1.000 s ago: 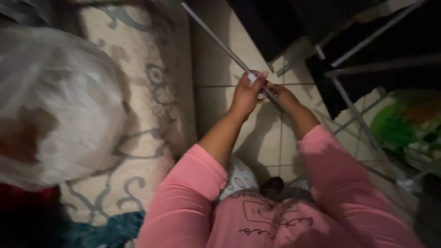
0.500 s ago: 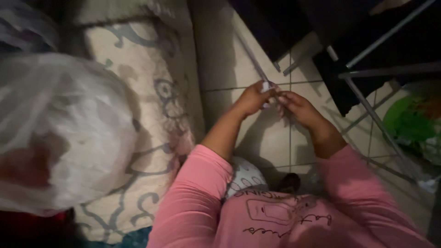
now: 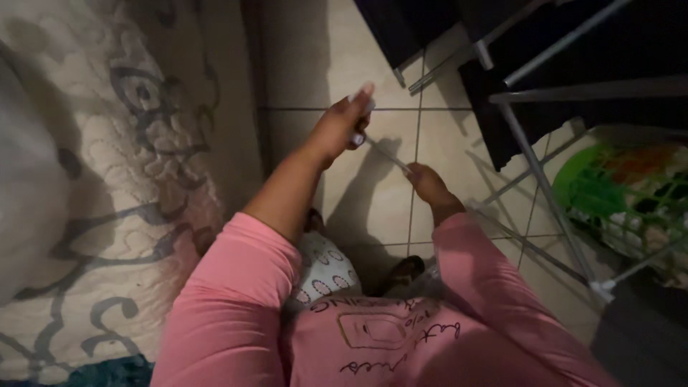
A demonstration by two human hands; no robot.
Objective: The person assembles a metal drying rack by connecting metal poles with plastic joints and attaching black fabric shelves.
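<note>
- A thin grey rod (image 3: 383, 150) runs at a slant between the person's two hands, above the tiled floor (image 3: 315, 64), near the middle of the view; only the short stretch between the hands shows.
- The left hand (image 3: 342, 123) is clenched around the upper end of the rod, thumb pointing up, with a small white piece showing between its fingers.
- The right hand (image 3: 426, 182) is closed around the lower end of the rod, fingers curled down over it.
- Both arms are in pink sleeves (image 3: 236, 301), and the person's pink top with dark line print fills the bottom edge.
- Below the hands a foot in a dark sandal (image 3: 403, 271) stands on the tiles, beside patterned white trousers (image 3: 322, 269).
- A cream rug (image 3: 107, 179) with grey scrolls covers the floor's left side.
- To the right stands a grey metal rack (image 3: 545, 183), its legs on the tiles.
- A green basket (image 3: 616, 193) sits at the right edge, behind the rack's legs.
- Dark furniture (image 3: 430, 21) lines the top edge.
</note>
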